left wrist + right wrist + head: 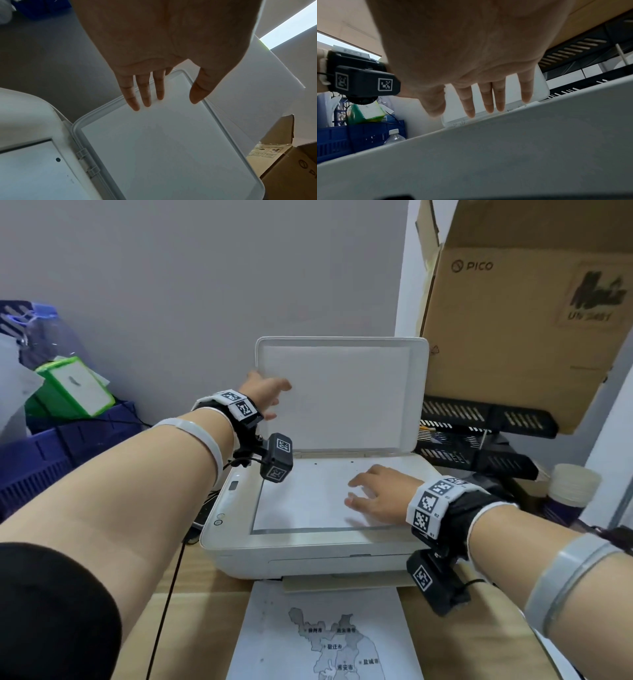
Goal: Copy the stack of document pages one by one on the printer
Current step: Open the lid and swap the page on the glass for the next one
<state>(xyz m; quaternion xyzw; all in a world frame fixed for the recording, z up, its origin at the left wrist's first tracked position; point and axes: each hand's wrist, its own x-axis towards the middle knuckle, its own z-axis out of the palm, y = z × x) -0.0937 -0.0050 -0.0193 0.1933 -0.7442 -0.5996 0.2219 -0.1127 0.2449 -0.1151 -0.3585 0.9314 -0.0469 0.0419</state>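
Pressing hand: your right hand (380,496) lies flat, fingers straight, on the sheet (301,505) spread over the scanner glass; it grips nothing
Other hand: your left hand (263,392) is open, fingers straight, at the left edge of the raised lid (342,392); whether it touches the lid is hard to tell
Where the pages are: one sheet on the glass, and a map page (325,635) on the desk just in front of the printer (239,556); no stack shows
Progress: the sheet looks placed, but the lid is up and the copy not yet started, so closing and pressing the button seem next; how many pages remain is not visible
Edges: the sheet sits inside the glass frame, near its front edge
Room: a cardboard box (520,313) hangs close over the lid's right side, and black trays (479,419) sit beside the printer; the left side is freer
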